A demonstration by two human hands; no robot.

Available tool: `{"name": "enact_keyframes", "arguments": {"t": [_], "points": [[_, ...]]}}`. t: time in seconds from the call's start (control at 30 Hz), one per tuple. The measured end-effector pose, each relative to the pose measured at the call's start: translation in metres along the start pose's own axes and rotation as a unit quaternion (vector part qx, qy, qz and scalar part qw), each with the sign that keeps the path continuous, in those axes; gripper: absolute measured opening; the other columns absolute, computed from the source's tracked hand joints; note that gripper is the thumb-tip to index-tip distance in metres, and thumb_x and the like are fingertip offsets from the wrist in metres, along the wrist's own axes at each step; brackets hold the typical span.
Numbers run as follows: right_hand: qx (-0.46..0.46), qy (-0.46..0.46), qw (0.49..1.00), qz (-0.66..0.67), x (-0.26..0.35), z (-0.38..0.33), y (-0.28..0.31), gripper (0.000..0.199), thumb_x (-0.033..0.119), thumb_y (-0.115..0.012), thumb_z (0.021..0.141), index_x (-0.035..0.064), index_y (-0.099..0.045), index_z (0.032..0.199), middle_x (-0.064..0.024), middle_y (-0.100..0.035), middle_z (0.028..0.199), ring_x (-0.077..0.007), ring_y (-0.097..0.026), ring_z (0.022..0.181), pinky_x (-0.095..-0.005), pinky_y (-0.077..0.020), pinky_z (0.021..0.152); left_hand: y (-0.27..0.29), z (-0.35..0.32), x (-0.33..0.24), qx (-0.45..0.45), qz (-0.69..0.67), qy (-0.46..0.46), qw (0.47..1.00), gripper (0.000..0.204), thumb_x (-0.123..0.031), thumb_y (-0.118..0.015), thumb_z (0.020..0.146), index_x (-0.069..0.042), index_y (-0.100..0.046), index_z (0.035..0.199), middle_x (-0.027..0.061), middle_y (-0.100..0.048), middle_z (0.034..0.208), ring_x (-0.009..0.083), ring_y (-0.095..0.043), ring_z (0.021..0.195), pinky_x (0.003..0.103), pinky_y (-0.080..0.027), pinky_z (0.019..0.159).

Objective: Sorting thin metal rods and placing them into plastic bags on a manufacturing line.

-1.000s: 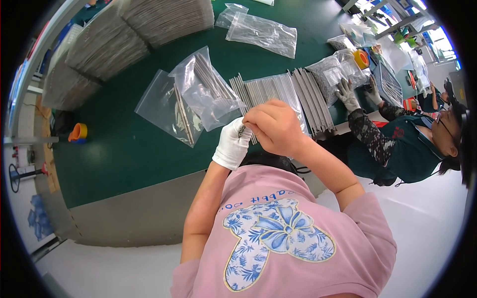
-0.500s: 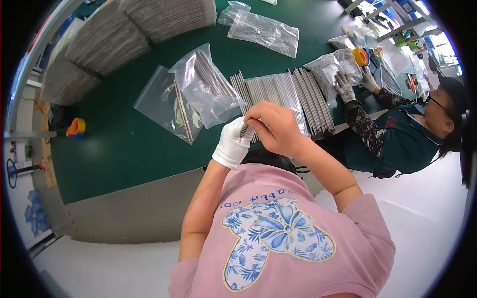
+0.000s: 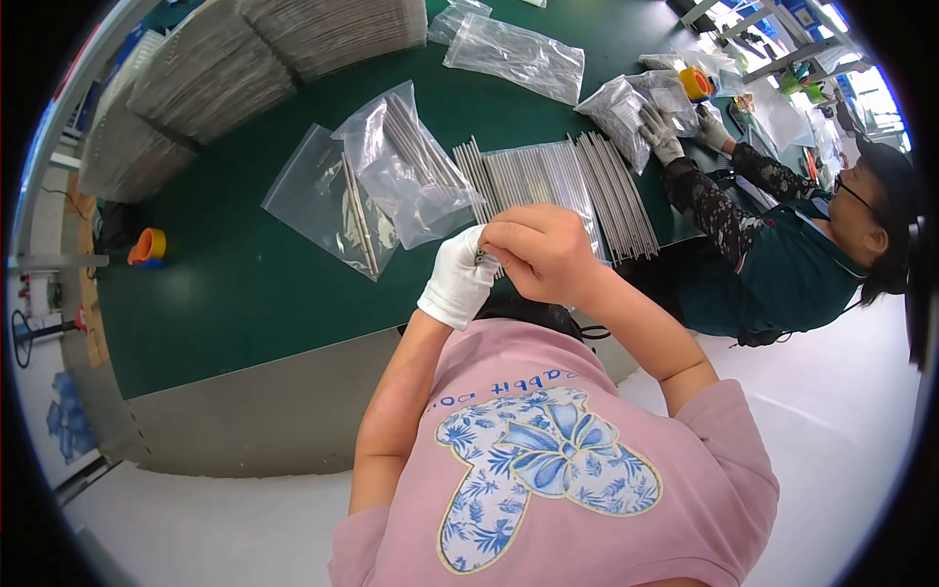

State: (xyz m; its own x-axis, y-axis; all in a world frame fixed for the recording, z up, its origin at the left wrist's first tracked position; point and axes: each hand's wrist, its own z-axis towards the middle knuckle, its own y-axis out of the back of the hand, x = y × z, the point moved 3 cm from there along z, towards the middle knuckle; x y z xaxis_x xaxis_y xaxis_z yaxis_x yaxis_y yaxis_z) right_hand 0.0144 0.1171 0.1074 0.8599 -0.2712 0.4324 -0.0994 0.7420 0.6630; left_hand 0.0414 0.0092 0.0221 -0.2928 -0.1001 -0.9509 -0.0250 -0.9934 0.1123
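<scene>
While the white-gloved left hand [image 3: 458, 279] and the bare right hand [image 3: 541, 252] meet fingertip to fingertip, both pinch a small grey metal piece [image 3: 480, 258] above the near edge of the green table [image 3: 235, 293]. Just beyond lies a flat row of thin metal rods [image 3: 558, 186]. Left of it, two clear, crinkled plastic bags [image 3: 377, 186] hold more rods.

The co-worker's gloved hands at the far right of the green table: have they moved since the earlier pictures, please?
Yes. The co-worker's gloved hands have shifted farther from the row of grey metal rods, toward the orange tape roll.
</scene>
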Motion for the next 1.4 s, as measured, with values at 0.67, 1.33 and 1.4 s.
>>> {"name": "enact_keyframes", "arguments": {"t": [0.67,1.33,1.4], "points": [[0.010,0.000,1.000,0.028,0.008,-0.003,0.002,0.008,0.006,-0.061,0.066,0.0069,-0.056,0.073,-0.0048,-0.058,0.068,-0.0232,-0.056,0.060,-0.0315,-0.0435,0.055,-0.002,-0.011,0.000,0.005,0.021,-0.012,1.000,0.011,-0.006,-0.052,0.082,-0.004,-0.057,0.091,0.0086,-0.057,0.077,0.0201,-0.055,0.068,0.027,-0.044,0.064],[-0.019,0.030,0.999,-0.017,0.003,0.016,0.011,0.008,0.009,-0.061,0.066,0.0084,-0.056,0.072,-0.0036,-0.058,0.070,-0.0203,-0.057,0.065,-0.0329,-0.0467,0.071,0.001,0.005,0.005,-0.012,-0.009,-0.007,1.000,0.017,-0.003,-0.051,0.079,-0.004,-0.058,0.094,0.0080,-0.059,0.082,0.0186,-0.057,0.073,0.026,-0.045,0.066],[0.006,0.033,0.999,0.008,0.000,0.016,0.008,0.008,0.008,-0.062,0.066,0.0079,-0.056,0.072,-0.0042,-0.058,0.071,-0.0215,-0.057,0.065,-0.0329,-0.0466,0.071,0.002,0.004,0.006,0.000,-0.010,0.005,1.000,0.016,-0.003,-0.051,0.079,-0.004,-0.058,0.094,0.0081,-0.059,0.082,0.0188,-0.057,0.074,0.027,-0.045,0.067]]}}
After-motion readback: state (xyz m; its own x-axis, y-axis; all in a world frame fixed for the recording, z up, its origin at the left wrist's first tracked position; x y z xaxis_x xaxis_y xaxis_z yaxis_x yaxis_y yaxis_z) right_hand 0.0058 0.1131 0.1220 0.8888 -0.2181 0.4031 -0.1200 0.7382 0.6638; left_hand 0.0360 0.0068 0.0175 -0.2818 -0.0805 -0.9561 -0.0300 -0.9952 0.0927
